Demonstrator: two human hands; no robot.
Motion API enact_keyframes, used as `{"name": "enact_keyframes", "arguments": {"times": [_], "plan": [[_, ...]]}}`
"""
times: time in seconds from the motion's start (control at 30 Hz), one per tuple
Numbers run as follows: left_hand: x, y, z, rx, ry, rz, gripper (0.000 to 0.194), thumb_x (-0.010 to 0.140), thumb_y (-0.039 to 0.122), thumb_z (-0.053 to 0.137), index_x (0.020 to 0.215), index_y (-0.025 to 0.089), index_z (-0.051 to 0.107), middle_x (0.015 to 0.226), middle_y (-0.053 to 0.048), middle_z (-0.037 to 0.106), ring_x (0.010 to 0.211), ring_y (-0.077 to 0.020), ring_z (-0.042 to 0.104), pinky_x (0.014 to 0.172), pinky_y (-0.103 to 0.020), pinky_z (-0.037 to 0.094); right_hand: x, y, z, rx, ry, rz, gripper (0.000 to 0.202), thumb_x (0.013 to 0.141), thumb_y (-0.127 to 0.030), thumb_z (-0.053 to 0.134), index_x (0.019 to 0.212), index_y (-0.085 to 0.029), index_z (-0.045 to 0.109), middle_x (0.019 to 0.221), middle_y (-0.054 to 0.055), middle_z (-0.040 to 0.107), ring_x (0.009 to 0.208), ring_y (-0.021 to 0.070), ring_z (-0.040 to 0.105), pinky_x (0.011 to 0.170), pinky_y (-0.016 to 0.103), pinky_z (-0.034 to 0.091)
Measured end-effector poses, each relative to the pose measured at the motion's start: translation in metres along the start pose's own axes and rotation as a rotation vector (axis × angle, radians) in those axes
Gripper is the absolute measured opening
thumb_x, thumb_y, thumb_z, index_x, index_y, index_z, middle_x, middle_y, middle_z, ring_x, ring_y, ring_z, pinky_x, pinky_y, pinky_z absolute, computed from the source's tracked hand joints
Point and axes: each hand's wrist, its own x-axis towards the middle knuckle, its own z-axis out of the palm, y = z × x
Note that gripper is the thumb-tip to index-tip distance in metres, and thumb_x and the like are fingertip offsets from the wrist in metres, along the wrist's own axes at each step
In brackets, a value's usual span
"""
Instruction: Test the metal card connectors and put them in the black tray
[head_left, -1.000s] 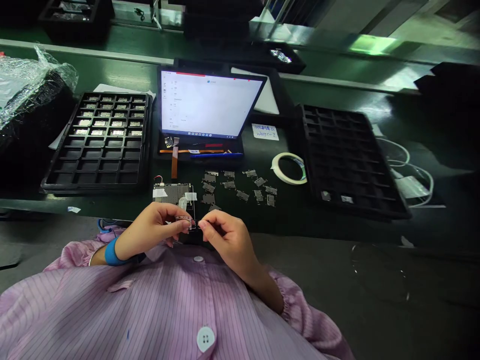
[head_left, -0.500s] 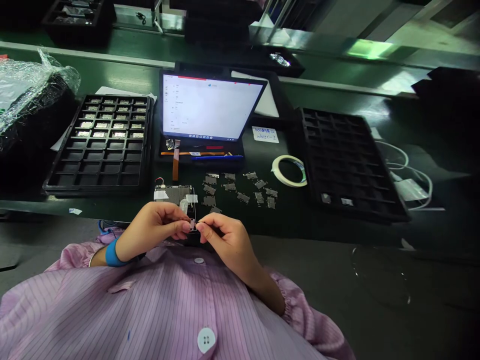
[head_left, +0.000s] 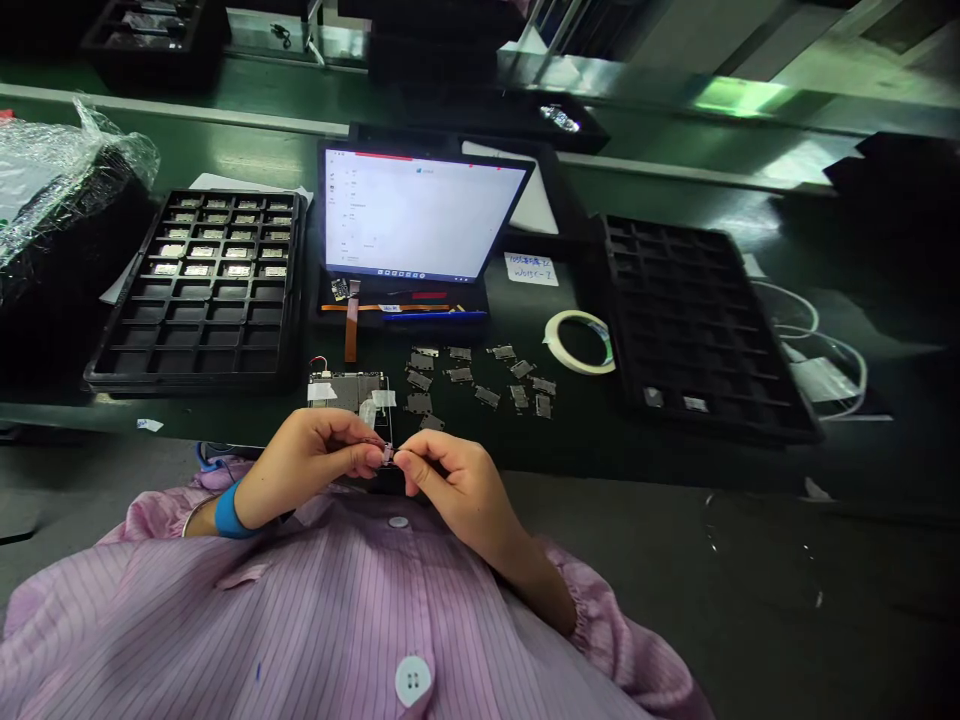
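Between the fingertips of both hands is a small pinkish part (head_left: 388,454). My left hand (head_left: 322,455) pinches its left side, and my right hand (head_left: 448,480) pinches at its right edge. Just beyond them, at the table's near edge, lies a circuit board (head_left: 349,388) with pieces of white tape and a thin red wire at its top. The hands hide the board's lower part. Several small metal-looking plates (head_left: 460,375) are scattered on the dark table to the right of the board.
A lit laptop-like screen (head_left: 420,215) stands behind the board, with flat cables and a blue tool below it. A partly filled black tray (head_left: 191,310) is at left. Tape roll (head_left: 555,345) and another black tray (head_left: 705,330) are at right.
Both hands have shifted very slightly, and the small part between the fingertips now shows at a slightly different angle. Everything on the table stays in place.
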Motion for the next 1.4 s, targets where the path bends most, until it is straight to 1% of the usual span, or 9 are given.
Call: {"name": "enact_keyframes", "arguments": {"times": [0.23,0.43,0.87,1.0,1.1,1.17,1.23,1.33,1.4], "plan": [[0.0,-0.005,0.003,-0.02,0.033,-0.002,0.014,0.08,0.028,0.076,0.085,0.015,0.072,0.072,-0.001,0.073,0.065,-0.0106,0.069,0.062,-0.018,0.057,-0.001,-0.002,0.003,-0.062,0.052,-0.046,0.022,0.092,-0.022,0.056,0.07,-0.02,0.061,0.058,-0.003,0.058,0.054,0.0107,0.053,0.054,0.023,0.04],[-0.003,-0.002,0.003,0.007,0.066,0.07,0.01,0.081,0.026,0.075,0.085,0.017,0.073,0.075,0.0,0.075,0.068,-0.0103,0.07,0.063,-0.017,0.058,-0.002,-0.001,0.005,-0.03,0.148,-0.061,0.006,0.086,-0.021,0.064,0.08,-0.021,0.067,0.072,0.0,0.069,0.064,0.0139,0.063,0.059,0.025,0.049],[-0.011,-0.002,0.007,0.221,0.048,0.195,0.01,0.086,0.027,0.07,0.09,0.019,0.074,0.079,-0.001,0.076,0.069,-0.0124,0.072,0.062,-0.018,0.058,-0.007,-0.006,0.001,-0.035,0.091,-0.081,0.01,0.085,-0.016,0.062,0.077,-0.019,0.065,0.064,-0.002,0.066,0.056,0.0119,0.062,0.052,0.023,0.048],[-0.011,-0.001,0.006,0.347,0.125,0.413,0.007,0.086,0.021,0.07,0.092,0.019,0.072,0.081,-0.001,0.076,0.07,-0.0125,0.072,0.063,-0.019,0.059,-0.008,-0.003,0.001,-0.122,0.2,-0.316,0.009,0.086,-0.012,0.065,0.085,-0.02,0.068,0.072,0.0,0.07,0.063,0.013,0.064,0.058,0.025,0.052],[-0.013,0.003,0.001,0.577,0.239,0.79,0.012,0.086,0.012,0.066,0.093,0.02,0.071,0.091,-0.002,0.077,0.081,-0.0159,0.073,0.073,-0.026,0.061,-0.009,-0.002,0.0,-0.131,0.272,-0.519,0.014,0.087,-0.013,0.067,0.097,-0.022,0.069,0.083,0.003,0.074,0.071,0.015,0.066,0.066,0.028,0.054],[-0.015,0.007,-0.002,0.763,0.27,1.036,0.016,0.084,0.008,0.065,0.087,0.023,0.071,0.092,-0.001,0.078,0.083,-0.0175,0.073,0.073,-0.028,0.062,-0.01,-0.002,-0.002,0.034,0.223,-0.412,0.015,0.088,-0.027,0.068,0.103,-0.022,0.067,0.086,0.004,0.074,0.067,0.0145,0.064,0.057,0.026,0.051],[-0.017,0.011,-0.003,0.89,0.236,1.117,0.018,0.083,0.01,0.067,0.075,0.026,0.071,0.085,0.002,0.078,0.074,-0.0171,0.072,0.065,-0.027,0.062,-0.011,-0.004,-0.002,0.288,0.064,-0.174,0.024,0.092,-0.043,0.061,0.095,-0.02,0.065,0.075,0.003,0.072,0.053,0.0115,0.057,0.044,0.022,0.043],[-0.019,0.013,-0.003,0.945,0.095,0.896,0.027,0.086,0.021,0.064,0.061,0.03,0.067,0.071,0.004,0.076,0.06,-0.0179,0.068,0.052,-0.03,0.059,-0.014,-0.01,-0.002,0.532,-0.166,0.115,0.029,0.092,-0.041,0.058,0.073,-0.019,0.057,0.055,-0.001,0.063,0.042,0.0087,0.049,0.04,0.02,0.036],[-0.021,0.011,-0.003,0.934,0.042,0.732,0.028,0.087,0.029,0.063,0.059,0.032,0.067,0.067,0.004,0.074,0.057,-0.0192,0.066,0.049,-0.032,0.057,-0.016,-0.015,-0.002,0.564,-0.186,0.202,0.026,0.087,-0.033,0.063,0.066,-0.019,0.053,0.05,-0.003,0.059,0.042,0.0087,0.05,0.041,0.02,0.037]]}}
